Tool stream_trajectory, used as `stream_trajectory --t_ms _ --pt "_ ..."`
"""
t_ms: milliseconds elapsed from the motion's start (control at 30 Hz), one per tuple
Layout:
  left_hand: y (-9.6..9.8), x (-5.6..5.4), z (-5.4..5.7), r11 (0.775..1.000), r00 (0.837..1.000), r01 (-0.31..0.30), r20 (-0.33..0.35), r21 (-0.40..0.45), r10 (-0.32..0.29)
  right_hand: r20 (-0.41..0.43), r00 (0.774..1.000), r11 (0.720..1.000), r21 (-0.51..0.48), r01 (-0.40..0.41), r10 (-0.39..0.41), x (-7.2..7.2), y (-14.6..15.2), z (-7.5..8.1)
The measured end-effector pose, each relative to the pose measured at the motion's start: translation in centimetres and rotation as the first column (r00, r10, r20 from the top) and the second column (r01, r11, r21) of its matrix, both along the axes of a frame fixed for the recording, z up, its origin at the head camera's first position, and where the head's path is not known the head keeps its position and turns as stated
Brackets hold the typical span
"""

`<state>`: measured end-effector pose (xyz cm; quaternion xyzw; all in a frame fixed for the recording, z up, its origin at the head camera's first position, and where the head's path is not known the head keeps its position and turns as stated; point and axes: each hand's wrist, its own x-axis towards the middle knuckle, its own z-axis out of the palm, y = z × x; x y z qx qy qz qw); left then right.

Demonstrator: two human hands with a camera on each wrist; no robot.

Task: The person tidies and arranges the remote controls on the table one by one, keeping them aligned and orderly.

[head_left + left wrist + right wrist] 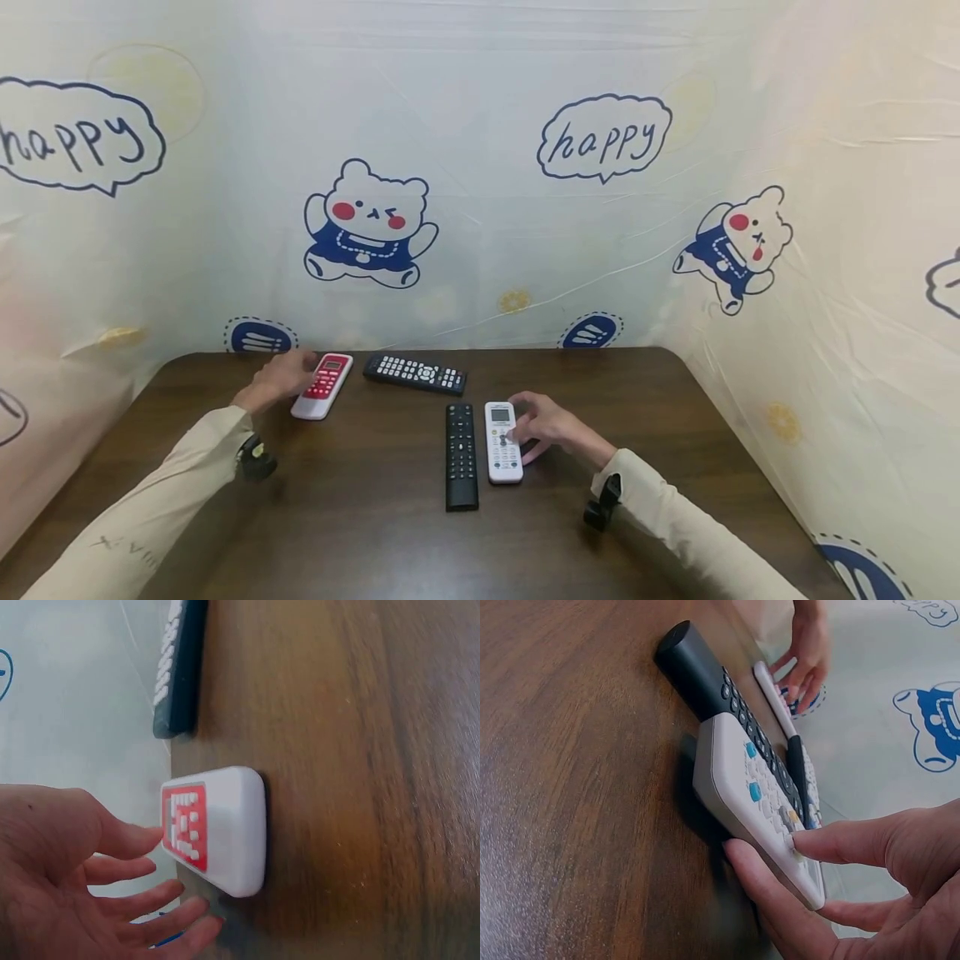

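Observation:
Beside the left edge of a white remote control with a red keypad (pixel 322 385) is my left hand (pixel 281 379). Its thumb meets or nearly meets the remote's edge, and the other fingers extend loosely apart, as the left wrist view shows. My right hand (pixel 549 423) pinches a white remote control with a small screen (pixel 504 461) at its right side. One finger lies on the buttons and another digit against the side edge in the right wrist view. Left of it lies a long black remote control (pixel 461 492). Another black remote control with white buttons (pixel 408 372) lies farther back.
The brown wooden table (pixel 360 517) carries all these remotes. A pale printed sheet (pixel 480 233) with cartoon bears hangs along its back and sides. Both wrists wear dark strapped devices.

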<state>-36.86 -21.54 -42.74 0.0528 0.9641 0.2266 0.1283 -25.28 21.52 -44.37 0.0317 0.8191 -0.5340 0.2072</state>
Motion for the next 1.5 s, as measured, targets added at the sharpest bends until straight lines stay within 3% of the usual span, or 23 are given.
stream_trajectory --t_ms 200,333,533,767,1033,1300,1400,1500 --pt "0.4 -0.3 -0.4 0.997 0.986 0.070 -0.150 -0.029 -0.074 0.007 1.000 1.000 0.001 -0.004 0.004 0.1 0.1 -0.1" --pt "1.2 -0.7 -0.5 0.993 0.964 0.102 -0.242 -0.056 -0.113 0.006 1.000 1.000 0.004 0.001 -0.001 0.1 0.3 0.0" --pt "1.6 -1.3 -0.9 0.980 0.924 0.185 -0.326 -0.078 -0.200 0.007 1.000 1.000 -0.009 0.000 0.000 0.0 0.0 -0.2" --pt "2.5 -1.1 -0.4 0.966 0.895 0.239 -0.364 -0.096 -0.257 0.010 1.000 1.000 -0.011 -0.012 0.012 0.1 -0.1 -0.4" --pt "5.7 -0.5 -0.1 0.945 0.872 0.315 -0.367 -0.084 -0.323 0.013 1.000 1.000 -0.008 -0.007 0.007 0.1 0.2 0.0" --pt "8.6 -0.6 0.1 0.913 0.819 0.389 -0.407 -0.123 -0.404 -0.004 1.000 1.000 0.005 0.002 -0.002 0.1 -0.1 0.1" --pt "9.6 -0.7 -0.2 0.905 0.814 0.400 -0.397 -0.144 -0.423 -0.004 1.000 1.000 0.010 0.005 -0.005 0.2 -0.3 0.0" --pt "10.5 -0.9 -0.6 0.903 0.819 0.401 -0.380 -0.155 -0.429 -0.017 1.000 1.000 0.017 0.004 -0.003 0.2 -0.3 0.0"
